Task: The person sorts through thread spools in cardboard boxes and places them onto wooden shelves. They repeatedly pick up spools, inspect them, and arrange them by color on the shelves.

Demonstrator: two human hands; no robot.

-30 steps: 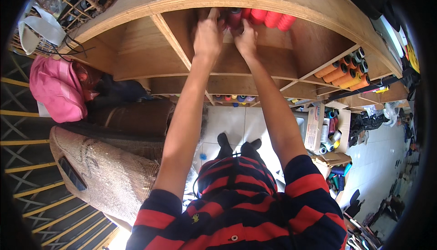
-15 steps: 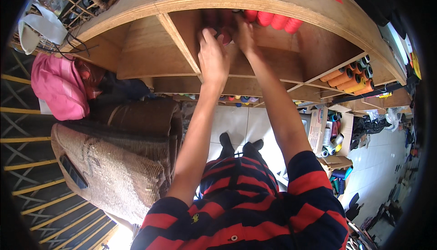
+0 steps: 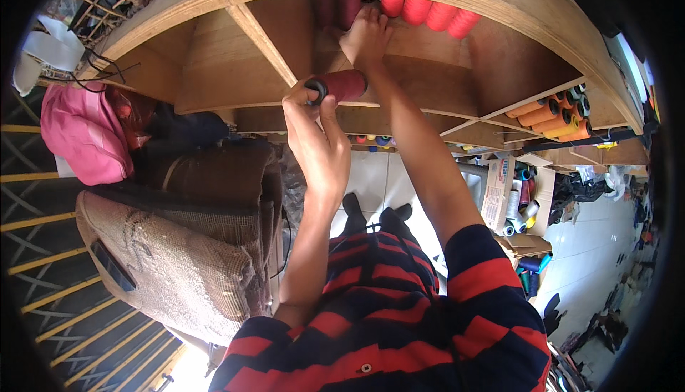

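My left hand (image 3: 318,135) is closed round one end of a dark red thread spool (image 3: 345,85), with a thumb or finger at its black core. The spool lies sideways in front of the wooden shelf (image 3: 428,81), outside the compartment. My right hand (image 3: 365,38) reaches up into that compartment, fingers apart, just below a row of standing spools. Nearest its fingertips are dark maroon spools (image 3: 348,10), partly in shadow; whether it touches them is hard to see. Beside them, to the right, stand several bright red spools (image 3: 416,11).
Orange and yellow spools (image 3: 546,113) fill a compartment at the right. Below is a cardboard box (image 3: 498,185) of mixed spools. A folded brown textile (image 3: 171,256) with a phone on it and a pink cloth (image 3: 85,135) lie at the left. A wooden divider (image 3: 260,42) splits the shelf.
My left hand has drawn down out of the compartment, bringing the dark red spool out with it. My right hand has shifted slightly up and left toward the maroon spools.
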